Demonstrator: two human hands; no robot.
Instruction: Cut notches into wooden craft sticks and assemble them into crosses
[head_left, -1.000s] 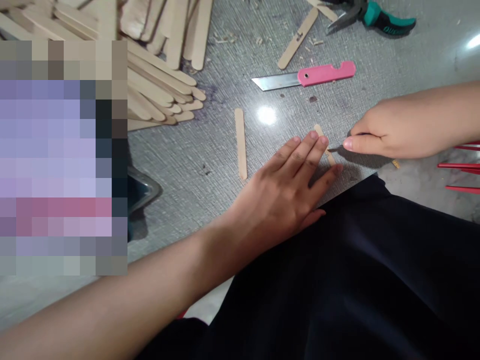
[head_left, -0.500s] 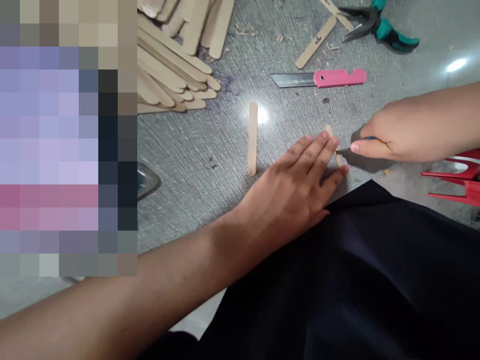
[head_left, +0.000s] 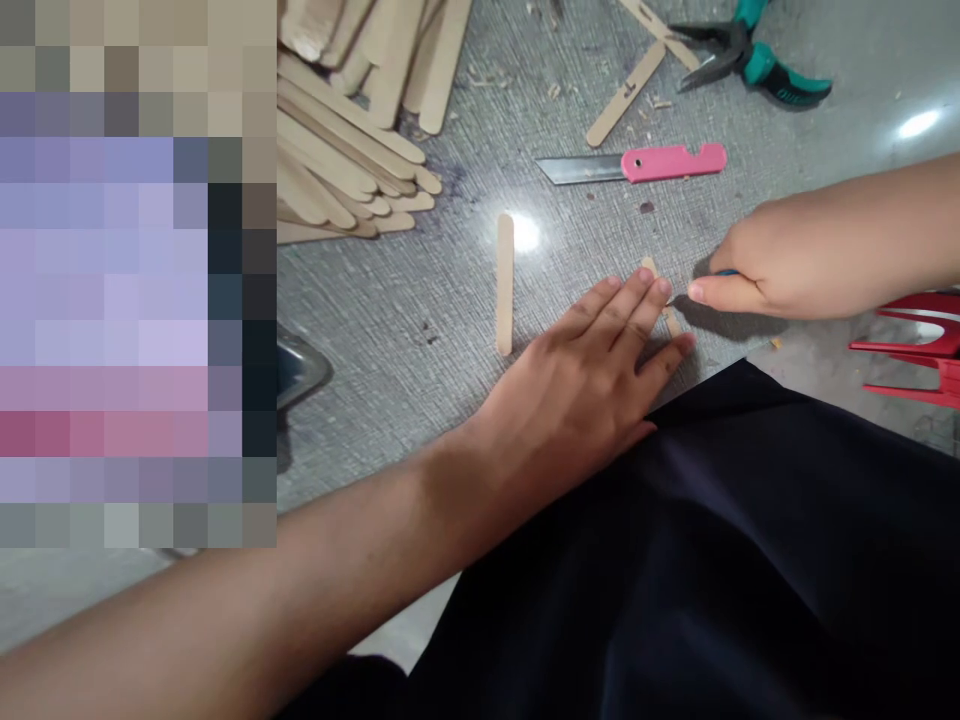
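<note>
My left hand (head_left: 600,375) lies flat on the grey floor, fingers stretched out and pressing down a short wooden stick (head_left: 651,268) whose ends peek out above and below the fingertips. My right hand (head_left: 765,275) is closed around a small blade tool with a blue handle (head_left: 726,272). Its tip touches the stick just right of my left fingertips. Most of the tool is hidden in the fist.
A loose wooden stick (head_left: 505,284) lies left of my hand. A heap of sticks (head_left: 352,130) sits at the upper left. A pink utility knife (head_left: 637,164), a notched stick (head_left: 626,94) and teal pliers (head_left: 750,58) lie beyond. Red plastic (head_left: 915,345) is at right; dark cloth (head_left: 712,560) covers my lap.
Both hands stay on the short stick. My right hand has shifted slightly left along it, and the view has moved a little.
</note>
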